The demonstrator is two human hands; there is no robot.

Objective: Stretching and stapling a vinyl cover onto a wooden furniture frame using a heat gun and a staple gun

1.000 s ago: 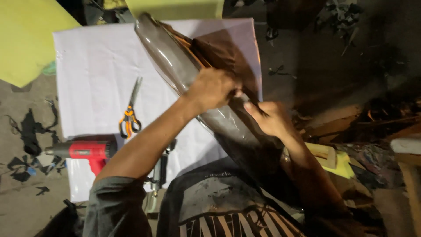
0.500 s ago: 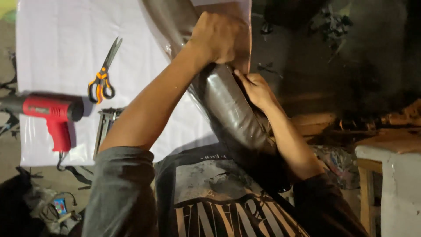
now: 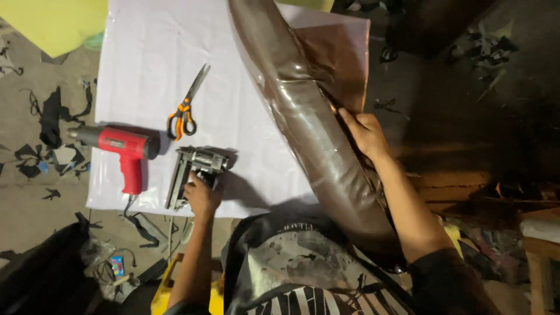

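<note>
The left hand (image 3: 201, 195) is closing its grip around the handle of a grey staple gun (image 3: 189, 174) that is lying on the white sheet (image 3: 146, 64) covering the surface, fingers wrapped on the tool's rear end. The right hand (image 3: 364, 131) is pressing on the edge of a long brown padded seat (image 3: 321, 146), its grip pinched on the glossy cover where the material is folding over the rim, apparently keeping the cover taut. The seat is leaning diagonally, its lower end resting against the person's lap and its upper end running off the top of the view, so the underside edge is facing the holding hand. Tools are lying within easy reach on the sheet: one staple gun, one red heat gun (image 3: 119, 149) just beside it, and one pair of orange-handled scissors (image 3: 185, 108) near both. Black scraps (image 3: 49, 114) are littering the floor to the left
</note>
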